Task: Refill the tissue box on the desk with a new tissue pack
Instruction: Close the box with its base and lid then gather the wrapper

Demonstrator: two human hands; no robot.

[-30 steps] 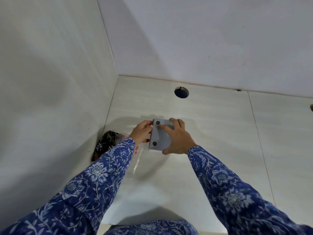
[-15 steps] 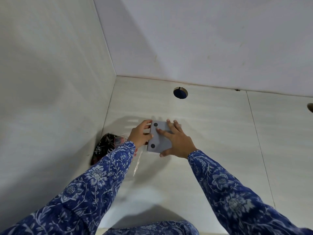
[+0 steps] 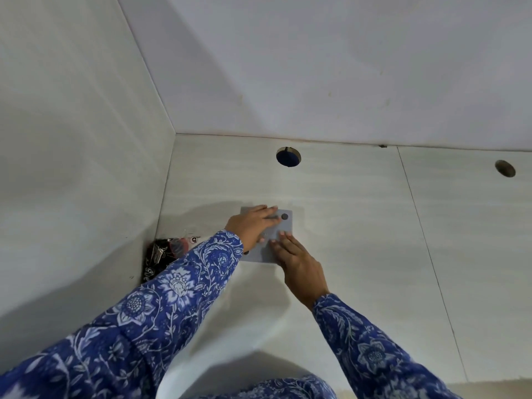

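Tissue box (image 3: 266, 249): grey, flat-faced, rounded corners, lying flat on the surface (image 3: 359, 240); one dark round dot shows near its far right corner, others hidden under the hands.
Long axis: runs roughly from the person toward the back wall; it looks slightly longer than wide, partly covered, so hard to tell.
Left hand (image 3: 253, 226): palm down across the box's far half, fingers spread flat; the grip is open, pressing, not closed around anything.
Right hand (image 3: 299, 263): fingertips laid flat on the box's near right part, palm over the surface beside it; grip open too.
Tissue pack (image 3: 167, 254): dark patterned wrapper with clear crinkled film, left of the box, tucked against the side wall (image 3: 72, 168).
Edges: side wall close on the box's left; back wall (image 3: 316, 67) beyond it.
Open room: wide bare surface right of the box, crossed by a thin seam.
Holes: round cable hole (image 3: 288, 157) beyond the box; a second hole (image 3: 505, 168) far right.
Surface: pale, smooth, faint grain.
Sleeves: blue floral cloth.
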